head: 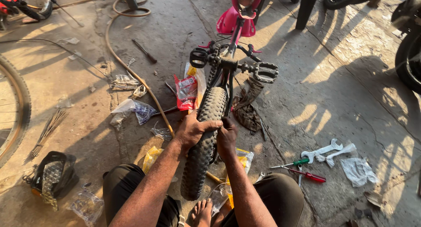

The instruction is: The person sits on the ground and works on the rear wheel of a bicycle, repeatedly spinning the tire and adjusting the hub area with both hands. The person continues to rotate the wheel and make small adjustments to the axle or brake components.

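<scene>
— While the small bicycle stands upside down on the cracked concrete floor (333,78), where is its wheel?

— The black knobby rubber tyre (205,135) runs between the two hands, just in front of the person's knees. The left hand (193,130) lies over the left side of the tread, with the fingers curled on it. The right hand (226,137) grips the right edge of the tyre, fingers bent tightly.

— And the textures?

— The tread has thick square blocks and looks dusty. Above it, the black metal frame carries two black pedals (265,72) with rough toothed plates, and a pink plastic saddle part (234,21) is further away.

— What lies around?

— At the right, two pale flat metal wrenches (329,150) and two screwdrivers, one green-handled (290,164), one red-handled (309,175). At the left, a long tan rubber hose (131,71), and crumpled clear plastic bags (131,109).
</scene>
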